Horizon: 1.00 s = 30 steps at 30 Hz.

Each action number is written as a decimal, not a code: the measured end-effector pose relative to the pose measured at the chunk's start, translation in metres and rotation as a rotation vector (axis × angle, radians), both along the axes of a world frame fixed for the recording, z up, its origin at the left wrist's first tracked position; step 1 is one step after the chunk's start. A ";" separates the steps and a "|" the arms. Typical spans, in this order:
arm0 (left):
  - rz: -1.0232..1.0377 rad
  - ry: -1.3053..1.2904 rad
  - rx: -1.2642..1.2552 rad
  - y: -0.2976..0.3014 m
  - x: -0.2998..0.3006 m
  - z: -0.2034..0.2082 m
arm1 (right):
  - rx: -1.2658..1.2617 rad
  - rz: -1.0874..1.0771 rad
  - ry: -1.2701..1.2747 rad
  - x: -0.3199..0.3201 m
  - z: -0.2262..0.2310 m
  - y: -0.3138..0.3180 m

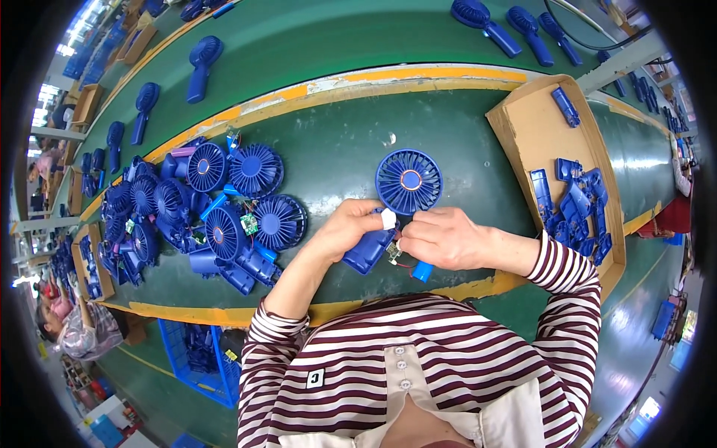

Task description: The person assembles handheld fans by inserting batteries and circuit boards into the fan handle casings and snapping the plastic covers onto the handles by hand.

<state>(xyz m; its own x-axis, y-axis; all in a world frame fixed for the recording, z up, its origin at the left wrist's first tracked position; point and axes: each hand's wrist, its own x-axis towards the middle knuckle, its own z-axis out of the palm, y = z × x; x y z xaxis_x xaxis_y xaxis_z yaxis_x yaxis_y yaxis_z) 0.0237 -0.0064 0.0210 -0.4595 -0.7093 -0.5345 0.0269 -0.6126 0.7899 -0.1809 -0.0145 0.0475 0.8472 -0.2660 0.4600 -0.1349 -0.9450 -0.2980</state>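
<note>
A blue handheld fan, its round grille (409, 181) toward the far side, lies on the green bench in front of me. My left hand (349, 230) is closed round its opened handle (367, 252), with a white covering (388, 219) on the thumb. Close to the fan's neck, my right hand (446, 237) has its fingers pinched together; what is between them is hidden. Just under these fingertips a small circuit board (393, 252) with thin wires shows, and a blue cylindrical battery (423, 271) hangs beside it.
To the left lies a heap of blue fan parts (157, 201) with batteries and boards. A cardboard box (523, 127) at right holds blue handle covers (575, 198). Beyond the yellow-edged rail, more fans (202, 67) lie on a green belt. A blue crate (175, 358) stands below left.
</note>
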 end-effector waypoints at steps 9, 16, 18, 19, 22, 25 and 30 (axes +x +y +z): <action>0.397 0.084 0.005 0.016 -0.020 0.000 | 0.060 -0.401 -0.272 0.022 -0.017 0.016; 0.526 0.142 0.093 0.018 -0.025 -0.001 | -0.165 -0.322 -0.237 0.021 -0.036 0.010; 0.583 0.159 0.107 0.018 -0.027 0.003 | -0.171 -0.318 -0.219 0.020 -0.034 0.007; 0.583 0.159 0.107 0.017 -0.027 0.004 | -0.101 -0.319 -0.198 0.020 -0.031 0.005; 0.604 0.140 0.120 0.015 -0.022 -0.010 | 0.008 -0.352 -0.208 0.022 -0.020 0.001; 0.615 0.142 0.192 0.013 -0.018 -0.019 | 0.287 -0.348 -0.323 0.024 -0.013 -0.003; 0.586 0.248 0.254 0.010 -0.021 0.011 | 0.488 -0.391 -0.248 0.021 0.002 -0.011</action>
<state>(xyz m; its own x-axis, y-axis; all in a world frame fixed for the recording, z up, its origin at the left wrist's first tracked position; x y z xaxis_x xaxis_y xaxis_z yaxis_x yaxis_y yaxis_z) 0.0028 0.0031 0.0316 -0.1683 -0.7446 -0.6459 0.5721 -0.6074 0.5512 -0.1602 -0.0257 0.0491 0.5313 -0.7583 0.3778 -0.3124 -0.5899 -0.7446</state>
